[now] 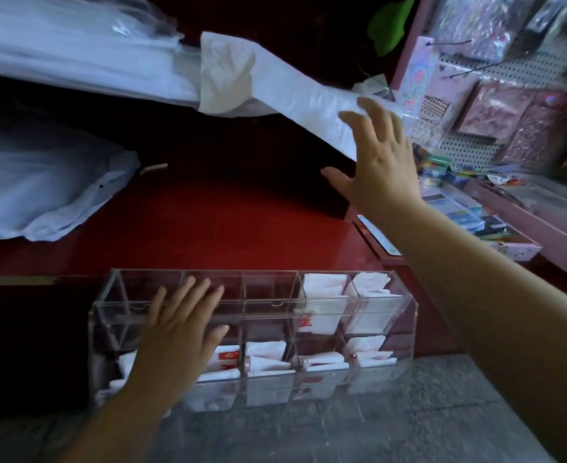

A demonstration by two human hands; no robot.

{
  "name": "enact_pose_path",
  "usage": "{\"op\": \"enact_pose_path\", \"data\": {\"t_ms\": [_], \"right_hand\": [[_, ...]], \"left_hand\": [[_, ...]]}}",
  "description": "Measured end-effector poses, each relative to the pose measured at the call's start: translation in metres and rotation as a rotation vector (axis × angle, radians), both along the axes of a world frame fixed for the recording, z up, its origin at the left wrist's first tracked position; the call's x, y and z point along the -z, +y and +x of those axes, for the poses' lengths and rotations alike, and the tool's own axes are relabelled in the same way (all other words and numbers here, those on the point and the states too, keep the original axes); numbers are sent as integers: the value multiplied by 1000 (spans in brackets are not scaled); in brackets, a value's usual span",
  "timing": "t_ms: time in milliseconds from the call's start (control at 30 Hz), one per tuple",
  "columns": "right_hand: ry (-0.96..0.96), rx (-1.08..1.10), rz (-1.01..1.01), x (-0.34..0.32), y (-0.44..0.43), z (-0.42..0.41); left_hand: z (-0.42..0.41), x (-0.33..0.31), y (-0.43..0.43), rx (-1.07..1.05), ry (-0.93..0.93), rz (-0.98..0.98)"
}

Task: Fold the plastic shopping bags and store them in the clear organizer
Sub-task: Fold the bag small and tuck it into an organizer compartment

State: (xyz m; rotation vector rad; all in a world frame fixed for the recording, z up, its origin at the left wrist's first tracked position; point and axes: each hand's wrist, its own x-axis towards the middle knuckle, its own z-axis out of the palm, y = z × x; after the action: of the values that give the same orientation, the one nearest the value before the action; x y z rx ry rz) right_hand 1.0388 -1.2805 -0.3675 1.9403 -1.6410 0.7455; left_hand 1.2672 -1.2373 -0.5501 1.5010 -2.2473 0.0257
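Head view: left hand (pixel 178 339) lies flat, fingers spread, on the lid of the clear organizer (pixel 268 295), holding nothing. The organizer stands on a grey surface in front of the red counter (pixel 225 228). Folded bags (pixel 322 292) fill its two far-right compartments and the near row. Right hand (pixel 382 162) is wide open, with its fingertips at the loose end of a white plastic bag (pixel 295 95) trailing from a wrapped bundle (pixel 75 51) at upper left.

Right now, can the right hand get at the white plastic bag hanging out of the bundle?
Probably yes: the open right hand is at the free end of the white plastic bag, with nothing between them.
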Motion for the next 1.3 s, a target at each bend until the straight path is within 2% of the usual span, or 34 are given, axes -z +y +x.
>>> {"op": "enact_pose_path", "data": {"t_ms": [133,200,367,433,500,633,733,800,833,1033,1200,1267,1300], "right_hand": [[72,61,-69,-20,-28,28],[87,39,-188,-25,-38,34],[-69,-37,-390,-32,-33,33],[-80,-138,-508,-27,-19,32],[-79,-234,-539,-10,2,31],[5,-347,-365,45,50,33],[40,-361,-218,89,77,34],[64,-364,-145,117,88,35],[79,-366,-118,129,92,36],[70,-401,-37,166,99,42],[164,-392,191,180,106,40],[51,-447,261,184,110,36],[-122,-476,308,181,112,34]], "left_hand": [[5,-1,1,20,-7,67],[9,2,1,35,-7,87],[12,-1,-1,81,5,141],[11,-4,3,117,100,76],[8,-14,9,117,409,57],[13,-32,13,160,1224,490],[18,-39,13,146,1605,712],[23,-46,19,164,1731,775],[26,-46,23,187,1732,799],[27,-33,31,156,1439,839],[21,-33,32,17,1422,760],[22,-28,30,-70,1412,702],[24,-27,29,-103,1392,669]]}}
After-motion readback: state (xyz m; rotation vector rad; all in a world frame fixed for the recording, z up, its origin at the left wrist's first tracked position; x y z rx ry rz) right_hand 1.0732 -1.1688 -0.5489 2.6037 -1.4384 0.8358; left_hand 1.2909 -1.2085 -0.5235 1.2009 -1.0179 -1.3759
